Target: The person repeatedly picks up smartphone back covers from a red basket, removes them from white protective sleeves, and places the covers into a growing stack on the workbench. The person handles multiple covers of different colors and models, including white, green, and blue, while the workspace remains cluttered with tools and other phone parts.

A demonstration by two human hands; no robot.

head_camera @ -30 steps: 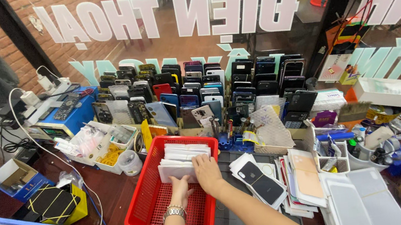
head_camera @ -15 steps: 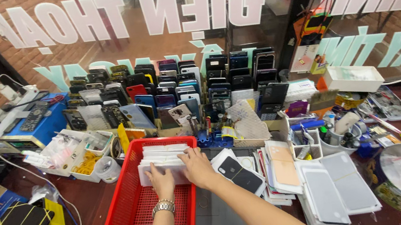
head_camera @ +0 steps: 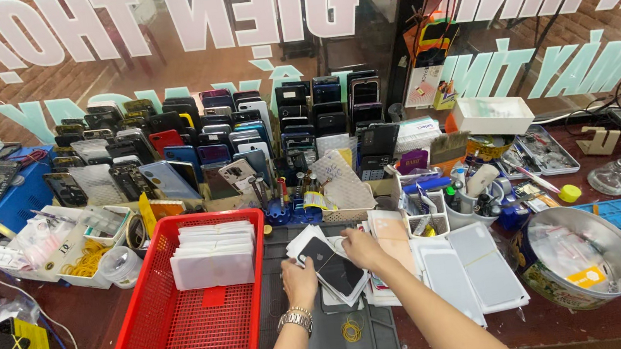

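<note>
hands meet over a fanned pile of flat black and white phone panels [head_camera: 335,273] at tabletop centre. left hand [head_camera: 300,281] pinches its edge; right hand [head_camera: 364,248] rests open on it. red plastic mesh basket [head_camera: 189,336] sits at nine o'clock.

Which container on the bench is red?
The mesh basket at the front left, just left of the hands, holding a row of white packets; the other trays and bowls are white or metal.

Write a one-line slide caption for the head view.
Both hands, left hand and right hand, rest on a pile of dark phone panels beside a red basket.
</note>
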